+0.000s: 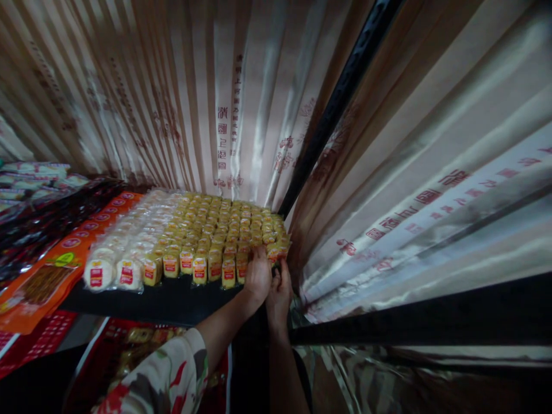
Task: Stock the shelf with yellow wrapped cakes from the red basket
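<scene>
Rows of small yellow wrapped cakes point(214, 261) with red and white labels stand on a dark shelf point(142, 302). At the right end of the front row, one wrapped cake point(278, 250) sits tilted between my two hands. My left hand point(257, 278) has its fingers curled against the left side of this cake. From below and the right, my right hand point(279, 296) pinches its lower edge. Fingertips of both hands are partly hidden and dim. To the left of the yellow cakes are rows of white wrapped cakes point(128, 272).
An orange snack packet point(47, 276) lies left of the cakes, beside dark packets point(38, 224) and white packets point(37, 178). Below the shelf stands a red basket point(81, 368) with wrapped goods. Printed curtains point(194, 103) hang behind; a black metal post point(328, 115) rises at the right corner.
</scene>
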